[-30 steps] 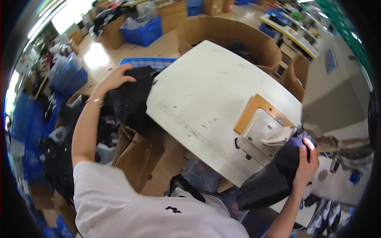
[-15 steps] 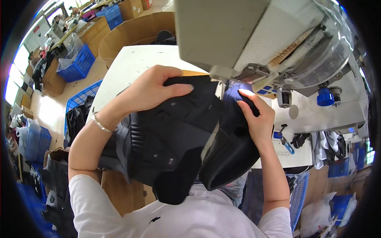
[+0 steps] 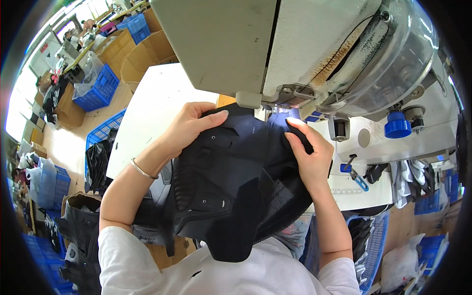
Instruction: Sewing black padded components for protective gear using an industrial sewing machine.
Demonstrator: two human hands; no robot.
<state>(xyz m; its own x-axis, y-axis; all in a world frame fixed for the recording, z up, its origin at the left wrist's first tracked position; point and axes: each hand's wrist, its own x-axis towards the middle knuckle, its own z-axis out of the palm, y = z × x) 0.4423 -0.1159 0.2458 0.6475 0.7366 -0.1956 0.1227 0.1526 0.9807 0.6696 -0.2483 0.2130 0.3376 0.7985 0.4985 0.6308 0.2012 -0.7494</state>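
A black fabric piece (image 3: 221,172) with ribbed and smooth panels spreads from the sewing machine (image 3: 221,44) down toward my lap. My left hand (image 3: 194,125) grips its upper left edge, thumb on top and fingers beneath. On the other side, my right hand (image 3: 312,152) pinches the cloth close to the lit needle area (image 3: 280,112). The fabric's upper edge lies under the machine head, which hides the needle tip. Along the lower right, a curved edge of the piece hangs over my lap.
A white table (image 3: 147,113) extends left of the machine. Blue-handled snips (image 3: 359,181) and a ruler (image 3: 346,191) lie on the right side. Blue crates (image 3: 101,86) and cardboard boxes (image 3: 147,59) stand at the left; a blue basket (image 3: 378,241) with black pieces sits at lower right.
The fabric's two halves, parted by a gap earlier, now lie together along the middle. My left hand has shifted lower on the edge. The whole view has shifted closer to the machine.
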